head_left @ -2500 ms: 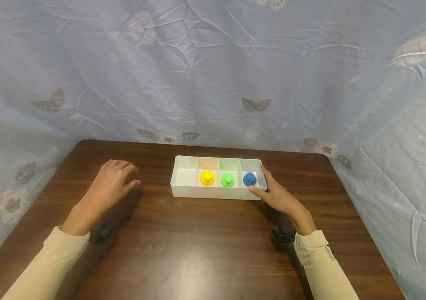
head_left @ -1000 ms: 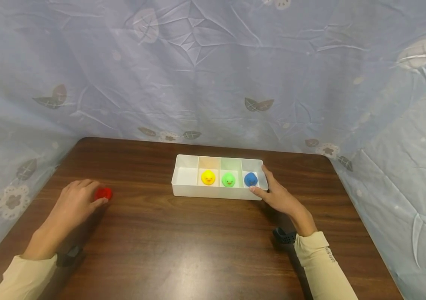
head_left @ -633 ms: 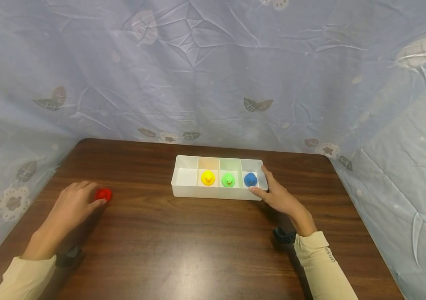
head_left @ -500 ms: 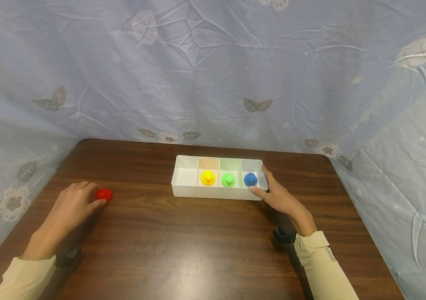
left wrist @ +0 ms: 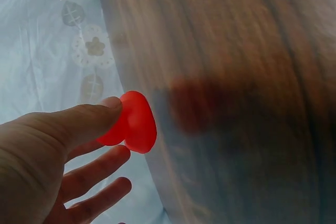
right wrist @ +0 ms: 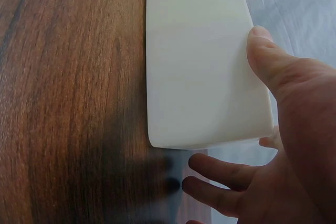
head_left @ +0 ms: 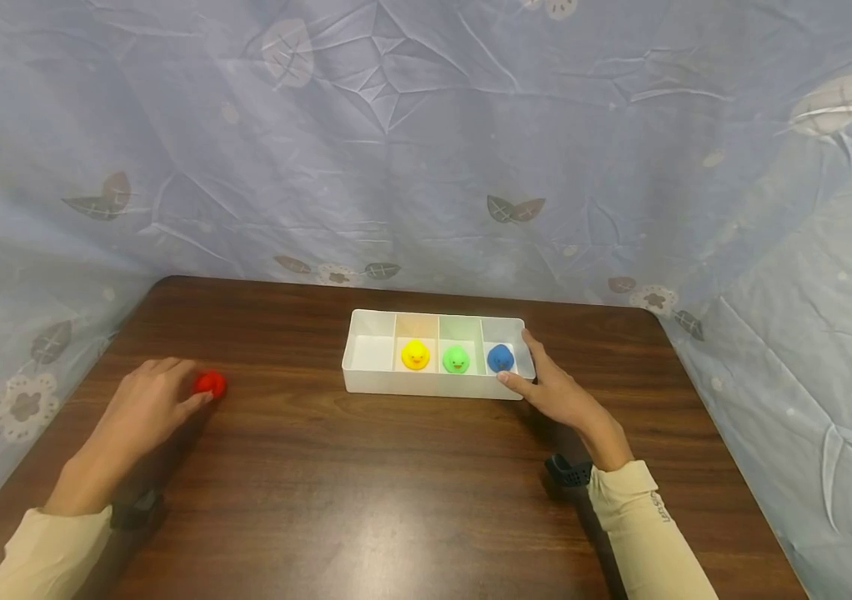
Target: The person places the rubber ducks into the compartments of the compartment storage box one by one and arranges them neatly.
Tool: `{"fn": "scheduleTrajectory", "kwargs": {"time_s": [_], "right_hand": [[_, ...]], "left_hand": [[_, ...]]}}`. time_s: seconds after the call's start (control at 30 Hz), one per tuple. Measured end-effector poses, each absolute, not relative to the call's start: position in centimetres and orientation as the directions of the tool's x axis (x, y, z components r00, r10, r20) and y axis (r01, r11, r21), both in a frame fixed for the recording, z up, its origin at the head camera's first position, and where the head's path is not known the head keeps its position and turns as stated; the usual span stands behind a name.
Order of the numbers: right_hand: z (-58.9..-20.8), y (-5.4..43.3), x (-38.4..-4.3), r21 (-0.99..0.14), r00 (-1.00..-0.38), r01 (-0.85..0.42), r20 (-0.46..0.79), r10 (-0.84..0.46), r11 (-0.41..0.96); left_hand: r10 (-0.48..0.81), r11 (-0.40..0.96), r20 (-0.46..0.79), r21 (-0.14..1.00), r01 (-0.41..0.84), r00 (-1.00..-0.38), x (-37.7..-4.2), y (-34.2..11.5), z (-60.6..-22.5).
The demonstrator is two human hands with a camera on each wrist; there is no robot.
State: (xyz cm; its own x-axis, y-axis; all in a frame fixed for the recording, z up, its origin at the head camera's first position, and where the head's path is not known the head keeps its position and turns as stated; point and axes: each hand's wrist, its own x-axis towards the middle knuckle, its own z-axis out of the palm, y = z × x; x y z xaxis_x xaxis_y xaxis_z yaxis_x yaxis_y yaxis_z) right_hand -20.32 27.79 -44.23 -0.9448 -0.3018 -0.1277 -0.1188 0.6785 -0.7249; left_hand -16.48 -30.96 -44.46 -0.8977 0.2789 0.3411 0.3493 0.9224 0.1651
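My left hand (head_left: 144, 408) pinches a red toy duck (left wrist: 139, 124) between thumb and fingers at the table's left side. In the left wrist view the duck is apart from its reflection in the tabletop, and two fingers extend below it. On the right, my right hand (head_left: 564, 392) holds the right end of a white divided box (head_left: 396, 383), thumb at the front rim and index finger along the end wall. From left to right, a yellow duck (head_left: 415, 356), a green duck (head_left: 456, 360) and a blue duck (head_left: 500, 358) sit in the second, third and fourth compartments.
Dark wood tabletop (head_left: 366, 475) lies around the box and in front of it. A patterned pale cloth (head_left: 426, 167) hangs behind the table and along both sides. Each wrist wears a dark band, such as the right wristband (head_left: 568, 472).
My left hand has moved left and nearer, and has taken hold of the red duck. In the last half second the duck has shifted slightly up. My right hand stays on the box.
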Motion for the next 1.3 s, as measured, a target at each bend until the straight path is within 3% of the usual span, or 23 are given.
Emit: {"fn": "scheduleTrajectory", "kwargs": {"time_s": [0.87,1.3], "right_hand": [[-44.3,27.9,-20.3,-0.723,-0.942,-0.121,-0.132,-0.308,0.680],[-44.1,27.8,-20.2,-0.721,-0.945,-0.113,-0.135,-0.299,0.684]], "left_hand": [[0.395,0.851,0.478,0.131,0.509,-0.784,-18.0,-25.9,-40.7],[0.429,0.842,0.434,0.126,0.525,-0.792,-19.1,-22.2,-38.6]]}}
